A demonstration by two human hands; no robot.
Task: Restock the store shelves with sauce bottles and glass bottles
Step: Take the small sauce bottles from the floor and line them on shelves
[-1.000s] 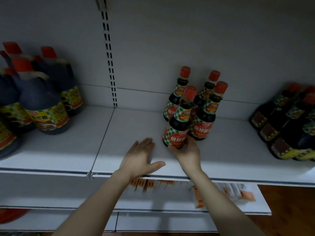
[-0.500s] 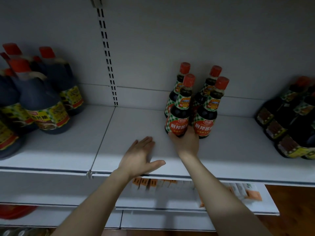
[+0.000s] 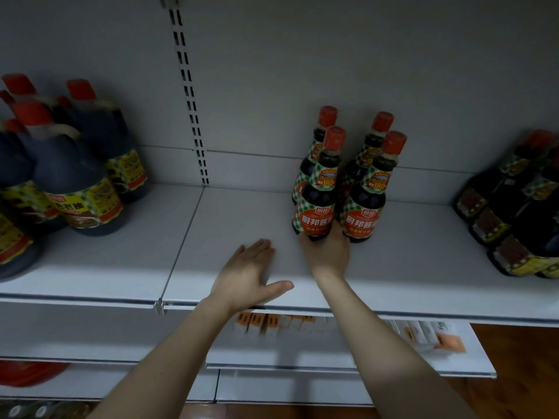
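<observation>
The right hand (image 3: 326, 255) curls round the base of a sauce bottle (image 3: 318, 201) standing upright on the shelf (image 3: 236, 213) just beside three other bottles (image 3: 367, 213), while the left hand (image 3: 246, 275) lies flat, fingers straight, on the shelf

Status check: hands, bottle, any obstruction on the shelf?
Left hand open, flat on white metal shelf. Right hand grips base of dark red-capped sauce bottle, upright beside three matching bottles. No obstruction seen.
</observation>
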